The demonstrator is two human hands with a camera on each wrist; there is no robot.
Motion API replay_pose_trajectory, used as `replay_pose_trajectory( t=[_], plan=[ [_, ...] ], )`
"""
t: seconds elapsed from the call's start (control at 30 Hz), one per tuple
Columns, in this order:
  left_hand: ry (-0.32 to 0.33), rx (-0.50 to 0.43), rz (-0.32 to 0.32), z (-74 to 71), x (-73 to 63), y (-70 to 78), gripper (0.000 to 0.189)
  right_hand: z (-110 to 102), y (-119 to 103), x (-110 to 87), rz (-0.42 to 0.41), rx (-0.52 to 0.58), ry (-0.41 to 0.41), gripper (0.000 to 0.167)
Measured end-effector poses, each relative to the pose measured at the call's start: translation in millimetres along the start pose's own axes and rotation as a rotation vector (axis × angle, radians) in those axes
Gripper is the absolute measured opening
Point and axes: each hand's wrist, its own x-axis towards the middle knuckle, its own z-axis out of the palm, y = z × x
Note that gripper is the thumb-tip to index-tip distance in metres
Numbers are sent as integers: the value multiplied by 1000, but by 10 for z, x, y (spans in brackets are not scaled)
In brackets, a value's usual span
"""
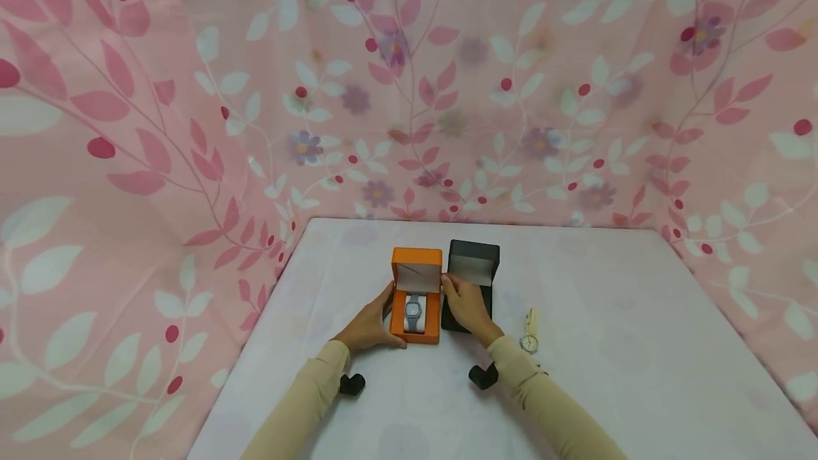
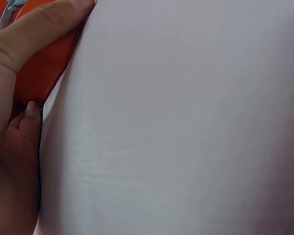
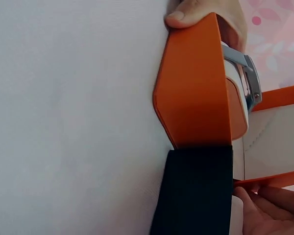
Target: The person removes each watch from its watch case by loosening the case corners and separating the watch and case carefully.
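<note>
A person braces a rectangular orange box [image 1: 423, 338], its lid [image 1: 417, 256] raised, with a square-faced, grey-blue wristwatch [image 1: 413, 310] seated inside on a white cushion [image 1: 424, 323].

The left hand [image 1: 369, 326] grips the box's left side, thumb at the front corner, while the right hand [image 1: 469, 306] appears to pinch the right edge of the lid; the step in hand looks to be working the lid with the watch in place. The next move would seem to call for a steady left hold and an even swing of the lid, clear of the watch. Just to the right stands a rectangular black box [image 1: 474, 250], also open; beyond it, on the white tablecloth [image 1: 607, 318], lies a round-faced watch with a cream strap [image 1: 530, 339].
</note>
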Motion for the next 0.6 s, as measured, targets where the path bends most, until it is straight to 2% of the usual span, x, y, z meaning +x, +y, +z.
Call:
replay_pose_trajectory(
  t=[0.17,0.43,0.6],
  plan=[
    [1,-3,12,8,-2,14,143,-21,17,-7,20,28,-8,36],
    [-11,-26,36,15,20,17,142,-111,6,-79,-2,62,-19,35],
    [-6,-131,29,-69,4,19,142,-197,24,-125,-14,86,-24,37]
  ],
)
